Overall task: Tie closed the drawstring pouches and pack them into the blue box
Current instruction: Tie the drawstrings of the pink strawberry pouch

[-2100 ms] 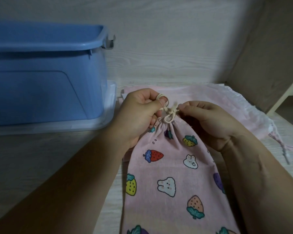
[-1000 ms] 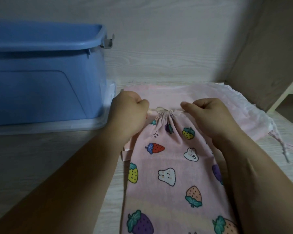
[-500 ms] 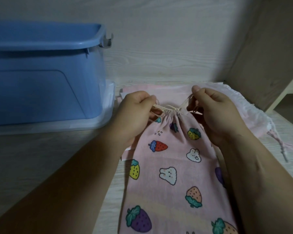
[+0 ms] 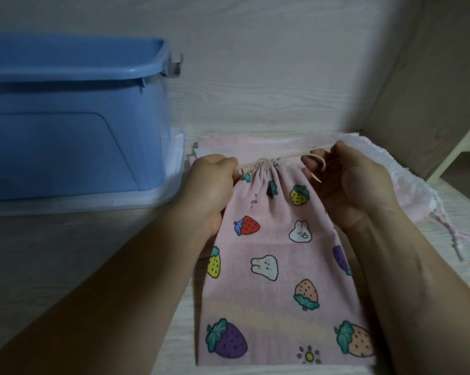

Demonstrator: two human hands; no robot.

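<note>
The left hand (image 4: pixel 214 185) has its fingers curled tight round one end of the cream drawstring (image 4: pixel 290 157), and the right hand (image 4: pixel 355 185), palm turned partly up, pinches the other end between thumb and fingers, with a loose loop of cord hanging over one fingertip. The cord runs taut in a nearly straight line between the two fists, and the gathered neck of the pink fruit-and-rabbit pouch (image 4: pixel 269 255) sits at its middle, between the hands; the pouch body lies flat on the pale wooden table (image 4: pixel 66 253), stretching toward the person. Under and behind it lie more pink pouches (image 4: pixel 255 144), one trailing off to the right (image 4: pixel 418 185). The blue box (image 4: pixel 66 131) stands to the left on a clear lid (image 4: pixel 174 185); its inside cannot be seen from here. Half a second ago the hands were close to the neck with the cord slack; they are now farther apart and the cord is drawn tight.
</note>
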